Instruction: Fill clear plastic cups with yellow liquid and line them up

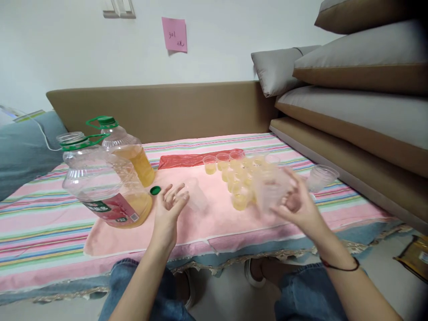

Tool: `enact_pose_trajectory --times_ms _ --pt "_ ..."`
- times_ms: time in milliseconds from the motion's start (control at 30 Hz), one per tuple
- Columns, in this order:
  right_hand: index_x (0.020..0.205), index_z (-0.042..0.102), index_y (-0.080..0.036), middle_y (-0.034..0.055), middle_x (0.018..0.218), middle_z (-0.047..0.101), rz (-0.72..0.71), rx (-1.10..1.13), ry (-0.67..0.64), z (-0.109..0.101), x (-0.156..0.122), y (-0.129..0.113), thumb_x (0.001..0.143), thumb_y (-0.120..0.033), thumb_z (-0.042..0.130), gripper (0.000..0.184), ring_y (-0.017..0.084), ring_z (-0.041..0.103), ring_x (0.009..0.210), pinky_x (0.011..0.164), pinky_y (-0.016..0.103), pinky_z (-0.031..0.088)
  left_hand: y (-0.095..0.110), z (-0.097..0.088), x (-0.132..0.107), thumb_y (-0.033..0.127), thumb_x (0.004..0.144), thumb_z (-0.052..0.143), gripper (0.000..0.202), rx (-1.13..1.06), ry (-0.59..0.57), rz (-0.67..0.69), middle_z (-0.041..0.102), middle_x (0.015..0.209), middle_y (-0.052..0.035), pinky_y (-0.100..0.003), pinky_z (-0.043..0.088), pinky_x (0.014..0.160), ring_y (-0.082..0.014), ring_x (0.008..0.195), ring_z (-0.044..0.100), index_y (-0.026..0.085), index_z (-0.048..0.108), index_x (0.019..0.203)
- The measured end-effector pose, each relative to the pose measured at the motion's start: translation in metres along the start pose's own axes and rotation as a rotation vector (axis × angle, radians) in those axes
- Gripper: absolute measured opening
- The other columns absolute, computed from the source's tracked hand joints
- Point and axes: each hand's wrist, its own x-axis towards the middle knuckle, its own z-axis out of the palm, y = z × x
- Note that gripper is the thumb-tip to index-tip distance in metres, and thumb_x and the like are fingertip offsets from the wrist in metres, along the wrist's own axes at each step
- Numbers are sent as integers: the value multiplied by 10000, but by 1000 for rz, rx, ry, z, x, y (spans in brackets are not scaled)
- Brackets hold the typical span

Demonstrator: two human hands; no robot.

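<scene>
My right hand [297, 200] grips a clear plastic cup [267, 189], smeared by motion, in front of the filled cups. Whether it is one cup or a nested stack I cannot tell. On the left, my left hand [170, 205] is raised with its fingers apart and curved. A clear tilted plastic cup [198, 196] is just right of its fingertips; whether they touch is unclear. Several small cups of yellow drink [240, 201] stand grouped on the pink towel [133, 245]. A large uncapped bottle [100, 183] with some yellow drink stands left of my left hand.
Behind the uncapped bottle is a second, capped bottle [143, 162]. A green cap [155, 191] lies beside them. A red plastic bag [180, 161] lies behind the cups. More clear cups [321, 178] rest at the right, near stacked cushions [361, 107].
</scene>
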Motion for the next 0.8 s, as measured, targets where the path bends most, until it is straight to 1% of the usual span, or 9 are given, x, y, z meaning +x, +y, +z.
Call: enact_pose_trajectory --times_ms 67,133,200,300,400,533,633,733,800 --pt "1424 297 -281 92 1195 541 -119 -13 240 -33 18 5 623 -332 849 974 240 582 1061 848 373 536 -8 2 -2 281 585 863 695 88 -67 -31 584 1306 -124 -397 445 987 -189 1043 631 226 460 1149" --pt "1356 328 -259 99 1212 545 -219 -43 461 -67 35 13 566 -318 868 958 264 547 1128 956 429 483 -18 5 -3 280 567 866 728 159 -139 -60 584 1280 -125 -414 466 963 -207 1048 628 229 440 1155" --pt "1357 293 -253 104 1200 554 -221 -117 613 -98 48 25 586 -338 853 957 268 549 1122 1020 454 427 -30 7 -3 281 540 872 761 233 -180 -61 582 1243 -118 -419 488 928 -222 1054 620 236 423 1153" --pt "1383 240 -214 114 1138 553 -170 -269 790 -133 60 46 566 -404 830 1025 275 573 1038 1010 448 422 -47 9 1 297 508 875 788 328 -200 -31 577 1188 -102 -427 501 899 -233 1040 616 245 413 1144" --pt "1372 220 -172 141 1126 539 -141 -309 856 -153 66 65 545 -422 817 1050 274 571 1002 986 424 431 -58 8 4 333 539 859 782 389 -244 -20 558 1197 -105 -449 493 907 -246 1064 607 255 392 1162" --pt "1366 182 -178 153 1190 509 -107 -323 896 -168 72 79 553 -472 791 1057 265 573 1014 988 410 433 -64 8 3 350 594 834 766 467 -316 -23 540 1216 -118 -462 479 933 -254 1102 592 254 362 1190" --pt "1383 156 -178 155 1227 492 -82 -338 906 -173 76 85 542 -503 788 1101 266 562 1059 1011 406 419 -66 10 -2 355 612 820 750 477 -304 19 539 1213 -113 -460 480 939 -252 1107 589 256 369 1202" --pt "1409 147 -137 191 1252 495 -36 -346 872 -172 76 90 514 -523 801 1173 295 540 1128 1017 422 413 -67 14 -6 356 627 807 718 473 -268 56 553 1207 -102 -463 471 952 -244 1100 592 265 391 1205" --pt "1434 134 -127 225 1340 441 -6 -355 844 -169 72 92 478 -529 822 1244 323 469 1241 1061 452 365 -66 16 -7 353 618 810 712 458 -246 64 566 1196 -96 -462 471 950 -242 1086 600 268 406 1197"
